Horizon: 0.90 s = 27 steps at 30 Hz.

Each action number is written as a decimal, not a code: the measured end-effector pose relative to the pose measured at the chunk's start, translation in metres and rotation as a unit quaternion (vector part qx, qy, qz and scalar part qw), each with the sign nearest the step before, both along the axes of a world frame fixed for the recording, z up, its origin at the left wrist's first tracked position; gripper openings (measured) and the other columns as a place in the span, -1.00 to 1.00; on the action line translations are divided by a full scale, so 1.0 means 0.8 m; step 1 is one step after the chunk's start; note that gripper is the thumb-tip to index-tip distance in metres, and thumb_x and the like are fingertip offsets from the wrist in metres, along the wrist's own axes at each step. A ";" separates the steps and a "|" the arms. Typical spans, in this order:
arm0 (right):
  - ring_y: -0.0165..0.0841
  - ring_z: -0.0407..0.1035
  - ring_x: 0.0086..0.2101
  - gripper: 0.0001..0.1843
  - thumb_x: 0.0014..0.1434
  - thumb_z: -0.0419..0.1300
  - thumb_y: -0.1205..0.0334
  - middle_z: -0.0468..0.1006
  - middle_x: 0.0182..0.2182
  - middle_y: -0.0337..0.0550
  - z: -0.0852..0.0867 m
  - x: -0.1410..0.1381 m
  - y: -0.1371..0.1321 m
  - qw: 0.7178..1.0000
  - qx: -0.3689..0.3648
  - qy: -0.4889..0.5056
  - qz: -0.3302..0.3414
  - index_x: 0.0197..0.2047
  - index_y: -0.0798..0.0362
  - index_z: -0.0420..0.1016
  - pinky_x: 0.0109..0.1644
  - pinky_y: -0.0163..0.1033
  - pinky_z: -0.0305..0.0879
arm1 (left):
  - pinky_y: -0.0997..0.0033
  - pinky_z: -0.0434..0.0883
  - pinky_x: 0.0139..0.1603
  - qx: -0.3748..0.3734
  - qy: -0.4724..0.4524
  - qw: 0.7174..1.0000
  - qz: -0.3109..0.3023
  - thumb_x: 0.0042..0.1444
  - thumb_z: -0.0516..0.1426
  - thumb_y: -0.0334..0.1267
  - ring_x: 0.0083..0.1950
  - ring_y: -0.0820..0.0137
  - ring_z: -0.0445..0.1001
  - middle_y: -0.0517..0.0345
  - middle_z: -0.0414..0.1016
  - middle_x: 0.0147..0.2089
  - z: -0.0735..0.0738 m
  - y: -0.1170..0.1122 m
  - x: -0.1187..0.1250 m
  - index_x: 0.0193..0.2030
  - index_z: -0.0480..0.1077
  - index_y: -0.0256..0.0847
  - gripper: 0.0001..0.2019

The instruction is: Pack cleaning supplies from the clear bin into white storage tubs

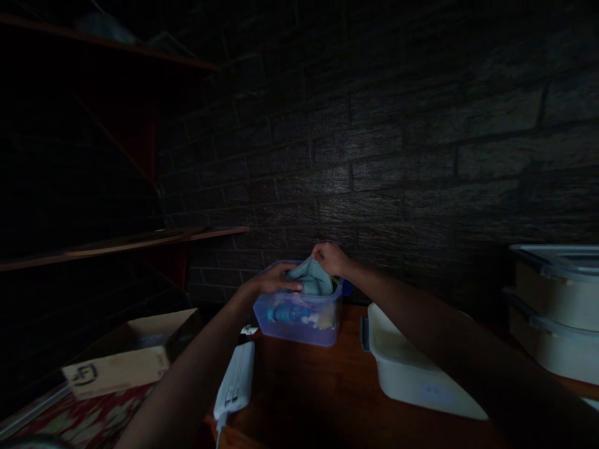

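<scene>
A grey-green cloth (314,277) is held up over a translucent purple plastic bin (297,330) by both my hands. My right hand (331,258) pinches the cloth's upper edge near the bin's back right. At the cloth's left side, my left hand (279,279) grips it, thumb toward the front, just above the bin's rim. Through the bin's front wall a blue item (287,313) and some pale items show, too blurred to name. The lower part of the cloth is hidden inside the bin.
A white tub (421,380) with a grey side latch stands under my right forearm. Lidded containers (561,305) are stacked at the far right. On the left are a white power strip (236,377), an open cardboard box (121,368) and wall shelves (126,246). A dark brick wall rises behind.
</scene>
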State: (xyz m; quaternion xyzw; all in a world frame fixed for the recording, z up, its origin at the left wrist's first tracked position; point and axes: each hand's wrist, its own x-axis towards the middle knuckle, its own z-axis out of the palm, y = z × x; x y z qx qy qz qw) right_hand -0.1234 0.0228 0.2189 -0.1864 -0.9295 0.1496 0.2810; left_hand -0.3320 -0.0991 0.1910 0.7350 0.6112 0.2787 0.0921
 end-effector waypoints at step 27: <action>-0.33 0.52 -0.27 -0.73 0.29 0.29 0.08 0.64 -0.29 -0.14 0.079 0.122 0.035 0.951 -0.130 0.278 0.035 -0.22 0.15 0.59 -0.11 -0.17 0.45 | 0.41 0.48 -0.24 0.182 -0.298 0.934 0.069 -0.13 0.46 0.01 -0.29 0.38 0.54 0.04 0.63 -0.24 0.153 -0.072 0.042 -0.17 0.58 -0.24 -0.55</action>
